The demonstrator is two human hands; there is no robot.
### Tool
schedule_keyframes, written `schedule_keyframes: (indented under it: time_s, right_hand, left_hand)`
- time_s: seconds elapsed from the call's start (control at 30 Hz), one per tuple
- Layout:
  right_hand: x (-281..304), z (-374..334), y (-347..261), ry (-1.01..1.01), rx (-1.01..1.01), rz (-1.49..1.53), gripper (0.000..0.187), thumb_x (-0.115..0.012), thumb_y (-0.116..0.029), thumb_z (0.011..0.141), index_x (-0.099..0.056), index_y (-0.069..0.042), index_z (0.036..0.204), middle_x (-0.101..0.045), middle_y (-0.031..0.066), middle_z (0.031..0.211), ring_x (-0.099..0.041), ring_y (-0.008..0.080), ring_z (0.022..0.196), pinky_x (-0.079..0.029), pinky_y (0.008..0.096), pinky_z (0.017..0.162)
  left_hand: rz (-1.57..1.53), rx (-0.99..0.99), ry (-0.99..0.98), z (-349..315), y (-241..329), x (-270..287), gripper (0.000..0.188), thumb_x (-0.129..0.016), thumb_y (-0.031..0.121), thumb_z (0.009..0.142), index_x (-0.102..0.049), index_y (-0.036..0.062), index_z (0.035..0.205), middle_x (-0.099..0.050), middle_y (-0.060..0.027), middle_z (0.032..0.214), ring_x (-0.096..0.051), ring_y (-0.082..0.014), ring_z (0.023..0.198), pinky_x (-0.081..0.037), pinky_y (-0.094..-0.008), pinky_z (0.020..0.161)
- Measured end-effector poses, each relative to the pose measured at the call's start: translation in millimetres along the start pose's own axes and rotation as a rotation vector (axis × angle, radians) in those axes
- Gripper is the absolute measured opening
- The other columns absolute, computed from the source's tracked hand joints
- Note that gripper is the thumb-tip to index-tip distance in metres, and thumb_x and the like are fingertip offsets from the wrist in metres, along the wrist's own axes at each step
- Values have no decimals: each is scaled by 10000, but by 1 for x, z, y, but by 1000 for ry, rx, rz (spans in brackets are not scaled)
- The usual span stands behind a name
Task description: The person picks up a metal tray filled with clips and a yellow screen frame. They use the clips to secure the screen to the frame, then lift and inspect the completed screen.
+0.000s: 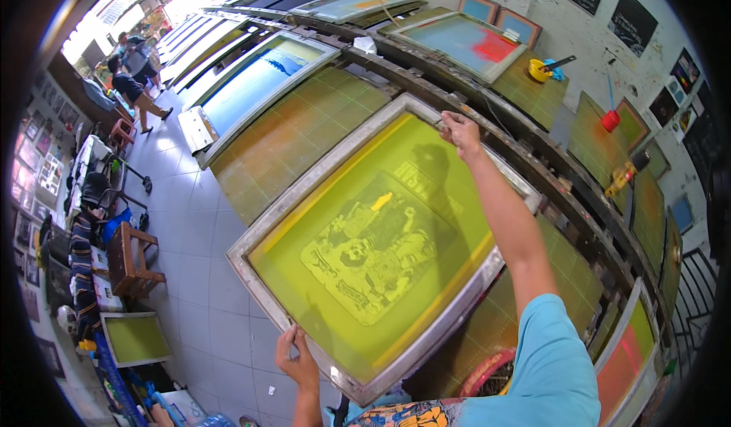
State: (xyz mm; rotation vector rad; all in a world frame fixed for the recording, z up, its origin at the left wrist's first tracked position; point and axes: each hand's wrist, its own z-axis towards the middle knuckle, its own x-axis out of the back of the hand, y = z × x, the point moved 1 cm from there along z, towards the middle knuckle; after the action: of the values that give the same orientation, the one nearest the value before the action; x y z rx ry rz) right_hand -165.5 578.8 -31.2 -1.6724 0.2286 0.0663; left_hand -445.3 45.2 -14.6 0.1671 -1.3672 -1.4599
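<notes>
A silk-screen frame with pale, worn edges and yellow-green mesh lies tilted across the middle in front of me. A detailed picture stencil shows in its mesh, with a small bright yellow patch near the top. At the near left edge of this frame, my left hand is closed, thumb and fingertips pinching the rim. My right arm, in a light blue sleeve, reaches over the mesh. On the far edge my right hand is closed too, its fingertips pinched at the rim. The exact grip under those fingers is partly hidden.
Green gridded printing boards line the long rack. Another screen with blue mesh rests beyond. A yellow bowl sits on the far row. Left of the rack are a tiled floor, a wooden stool and two people.
</notes>
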Motion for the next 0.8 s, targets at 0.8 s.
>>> schedule_keyframes:
  time_s: [0.8]
  right_hand:
    - [-73, 225, 50, 454, -277, -477, 134, -819, -76, 738, -728, 16, 701, -684, 99, 676, -588, 155, 501, -471, 326, 479]
  left_hand:
    - [211, -4, -41, -6, -26, -23, 114, -644, -11, 885, -680, -19, 993, -689, -135, 914, -616, -277, 885, -447, -411, 883]
